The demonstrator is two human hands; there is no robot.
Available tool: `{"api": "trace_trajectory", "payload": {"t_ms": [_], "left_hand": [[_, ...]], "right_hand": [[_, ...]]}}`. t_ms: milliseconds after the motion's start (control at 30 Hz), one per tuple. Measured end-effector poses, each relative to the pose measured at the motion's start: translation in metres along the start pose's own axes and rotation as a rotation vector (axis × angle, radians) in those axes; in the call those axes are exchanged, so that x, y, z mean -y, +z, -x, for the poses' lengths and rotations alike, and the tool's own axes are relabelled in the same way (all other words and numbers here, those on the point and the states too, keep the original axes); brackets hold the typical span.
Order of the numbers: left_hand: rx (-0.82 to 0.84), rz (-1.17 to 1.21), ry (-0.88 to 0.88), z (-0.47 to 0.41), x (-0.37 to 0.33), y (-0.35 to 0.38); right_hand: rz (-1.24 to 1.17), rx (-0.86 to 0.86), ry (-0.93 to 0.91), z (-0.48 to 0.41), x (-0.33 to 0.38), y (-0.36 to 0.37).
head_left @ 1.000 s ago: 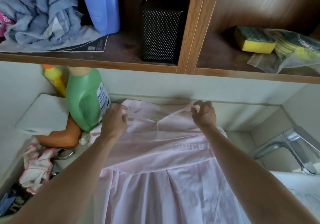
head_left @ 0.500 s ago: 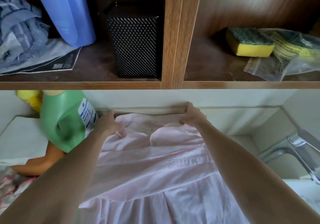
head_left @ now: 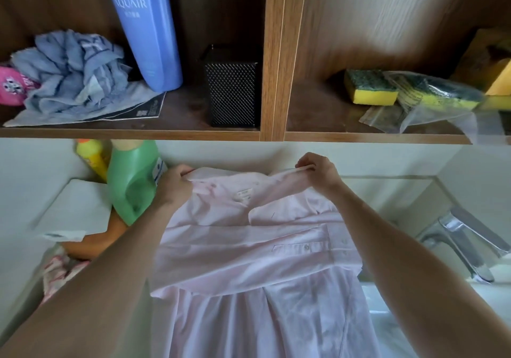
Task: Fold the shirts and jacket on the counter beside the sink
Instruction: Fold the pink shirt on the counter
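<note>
Now both hands are at the far edge of the pink shirt (head_left: 249,260). The shirt lies spread on the counter (head_left: 387,209), left of the tap (head_left: 464,244), and its lower part reaches toward me. My left hand (head_left: 172,184) pinches the left end of the collar between thumb and curled fingers, just beside the green bottle (head_left: 132,180). My right hand (head_left: 320,172) pinches the right end of the collar and holds it a little lifted. The collar is close to the back wall, under the wooden shelf (head_left: 138,133). On that shelf I see a blue bottle (head_left: 149,31), a black mesh box (head_left: 232,94) and a yellow sponge (head_left: 369,87).
</note>
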State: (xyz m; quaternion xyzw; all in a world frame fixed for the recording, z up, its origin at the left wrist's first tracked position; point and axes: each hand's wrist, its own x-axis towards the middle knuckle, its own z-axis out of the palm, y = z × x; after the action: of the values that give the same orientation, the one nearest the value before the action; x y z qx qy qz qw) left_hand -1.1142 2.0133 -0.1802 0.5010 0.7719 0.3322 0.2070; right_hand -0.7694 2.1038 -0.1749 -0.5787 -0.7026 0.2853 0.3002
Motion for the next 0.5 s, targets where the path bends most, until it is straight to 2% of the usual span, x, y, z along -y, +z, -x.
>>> {"api": "trace_trajectory", "payload": {"t_ms": [167,300,400,500], "left_hand": [[0.172,-0.098,0.069,0.04,0.015,-0.017],[0.14,-0.142,0.088,0.07,0.012,-0.03],[0.101,-0.092,0.088,0.097,0.007,-0.033],[0.088,-0.376,0.188,0.134,0.025,-0.02]], "right_hand": [[0.059,0.083,0.056,0.031,-0.01,-0.013],[0.058,0.081,0.053,0.053,-0.006,-0.022],[0.13,-0.027,-0.097,0.076,-0.001,-0.026],[0.231,-0.043,-0.198,0.11,-0.013,-0.025]]}}
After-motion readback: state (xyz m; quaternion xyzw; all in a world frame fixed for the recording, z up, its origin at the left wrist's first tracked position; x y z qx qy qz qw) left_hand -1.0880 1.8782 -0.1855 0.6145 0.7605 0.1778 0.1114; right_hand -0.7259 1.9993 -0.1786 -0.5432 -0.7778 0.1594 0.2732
